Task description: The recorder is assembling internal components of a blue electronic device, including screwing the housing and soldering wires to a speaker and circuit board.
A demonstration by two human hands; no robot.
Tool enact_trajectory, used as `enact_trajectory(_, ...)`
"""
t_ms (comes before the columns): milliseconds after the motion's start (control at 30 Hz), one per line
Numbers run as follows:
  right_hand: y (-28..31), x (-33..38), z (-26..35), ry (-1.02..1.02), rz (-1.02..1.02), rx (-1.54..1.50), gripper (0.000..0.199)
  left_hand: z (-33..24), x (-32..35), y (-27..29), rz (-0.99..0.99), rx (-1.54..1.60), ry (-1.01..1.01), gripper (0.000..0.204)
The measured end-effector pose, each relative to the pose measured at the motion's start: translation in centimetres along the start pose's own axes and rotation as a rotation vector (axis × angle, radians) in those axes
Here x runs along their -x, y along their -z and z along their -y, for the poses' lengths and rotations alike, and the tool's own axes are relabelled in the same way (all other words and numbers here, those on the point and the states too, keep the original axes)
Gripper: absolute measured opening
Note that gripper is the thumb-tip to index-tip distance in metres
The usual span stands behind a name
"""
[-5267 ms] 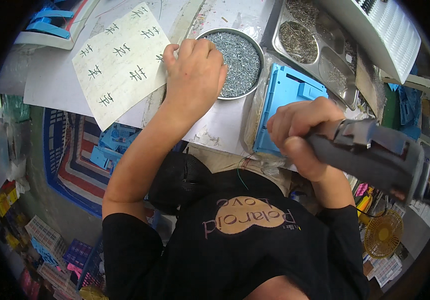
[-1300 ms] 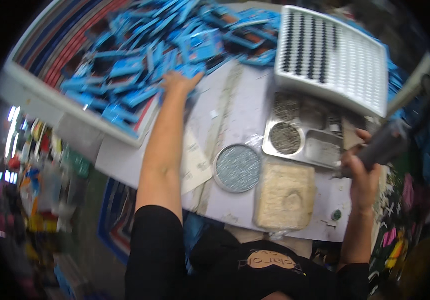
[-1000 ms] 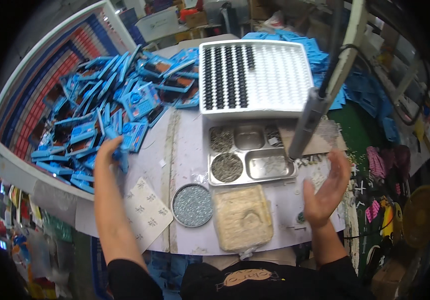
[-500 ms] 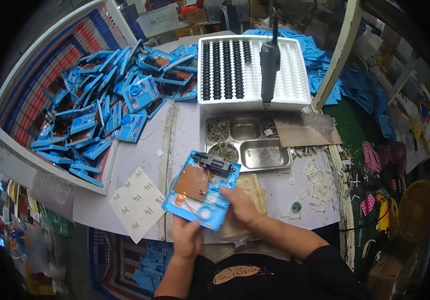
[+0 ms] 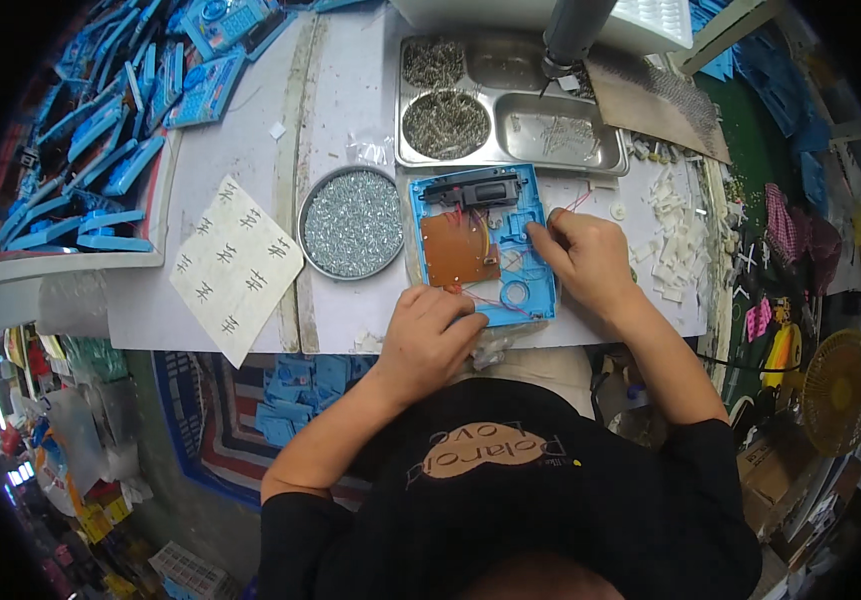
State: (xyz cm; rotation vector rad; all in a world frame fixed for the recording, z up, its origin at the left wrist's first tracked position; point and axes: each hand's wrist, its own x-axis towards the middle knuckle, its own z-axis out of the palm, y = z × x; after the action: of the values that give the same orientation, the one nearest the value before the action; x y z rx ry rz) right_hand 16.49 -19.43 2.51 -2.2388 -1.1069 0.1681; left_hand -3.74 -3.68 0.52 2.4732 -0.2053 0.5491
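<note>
An open blue plastic casing [image 5: 540,285] lies on the table, with a brown circuit board [image 5: 458,252], a black part [image 5: 480,190] and thin wires inside. My left hand [image 5: 428,338] is closed on its lower left edge, thumb bent over the rim. At the right edge, my right hand [image 5: 592,258] has its fingers bent and pinched close together. Thin red wires [image 5: 578,200] show beside those fingertips; whether the fingers hold them or the rim cannot be made out. A round dish [image 5: 353,222] full of small silvery screws stands left of the casing.
Behind the casing is a metal tray [image 5: 610,150] with small metal parts. An electric screwdriver [image 5: 568,45] hangs above it. White plastic bits [image 5: 675,240] lie at right. Paper with dark marks [image 5: 235,270] lies left, near piled blue casings [image 5: 100,130]. A table edge runs before me.
The casing has come down from my raised hands onto the table, further right and turned straighter. The screw dish now shows. My view has tilted downward.
</note>
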Motion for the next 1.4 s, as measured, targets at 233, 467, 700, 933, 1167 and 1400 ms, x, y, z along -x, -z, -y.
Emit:
enact_trajectory(233, 0.2, -1.8, -2.2, 0.198, 0.148, 0.086, 0.03, 0.3, -1.3, 1.2, 0.176, 0.028, 0.037, 0.019)
enact_trajectory(467, 1.4, 2.3, -2.5, -0.063, 0.056, -0.394, 0.007, -0.2, -2.3, 2.2, 0.284, 0.054, 0.125, 0.017)
enact_trajectory(700, 3.2, 7.4, 2.6, 0.602, 0.205, -0.359, 0.026, -2.4, -4.1, -0.4, 0.115, 0.129, 0.054, 0.025)
enact_trajectory(933, 2.0, 3.7, -0.4, 0.353, 0.052, -0.304, 0.054, -1.0, -1.3, -1.2, 0.083, 0.113, -0.194, 0.022)
enact_trajectory(1167, -2.3, 4.6, 4.6, 0.519, 0.139, 0.093, 0.045, 0.5, 3.6, 1.9, -0.046, -0.075, 0.294, 0.015)
enact_trajectory(1400, -5.0, 4.8, 7.2, 0.47, 0.112, 0.075, 0.036, -2.1, 5.6, 1.7, 0.399, -0.043, 0.292, 0.014)
